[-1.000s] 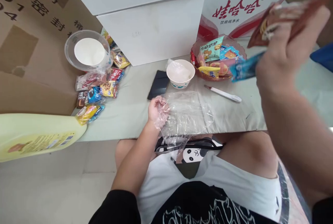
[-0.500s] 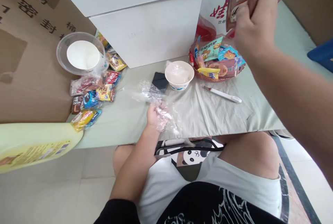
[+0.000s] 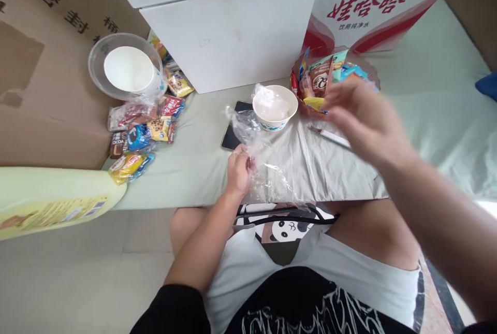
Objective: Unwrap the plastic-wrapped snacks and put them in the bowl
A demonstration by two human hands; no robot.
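My left hand (image 3: pixel 239 169) is closed round a crumpled clear plastic bag (image 3: pixel 267 165), which spreads to its right over the cloth. My right hand (image 3: pixel 368 119), blurred and holding nothing, hovers with its thumb and fingers apart just in front of a red-tinted scalloped dish (image 3: pixel 375 72). Snack packets fill that dish, and a brown snack packet (image 3: pixel 320 76) leans upright among them. Left of the dish stands a white paper bowl (image 3: pixel 275 109) with clear film inside. Partly under the bowl and bag lies a dark phone (image 3: pixel 231 137). A white pen-like knife (image 3: pixel 332 137) is partly hidden by my right hand.
Several snack packets (image 3: pixel 157 129) lie at the left, beside a clear round tub (image 3: pixel 97 72) holding a white paper cup (image 3: pixel 128 69). A pale yellow bottle (image 3: pixel 58 194) juts in below them. White boxes (image 3: pixel 233 39) and a cardboard box (image 3: pixel 58 96) stand behind.
The brown packet has gone from my right hand into the dish; that hand has let go and come down. My left hand still grips the plastic bag, shifted slightly right.
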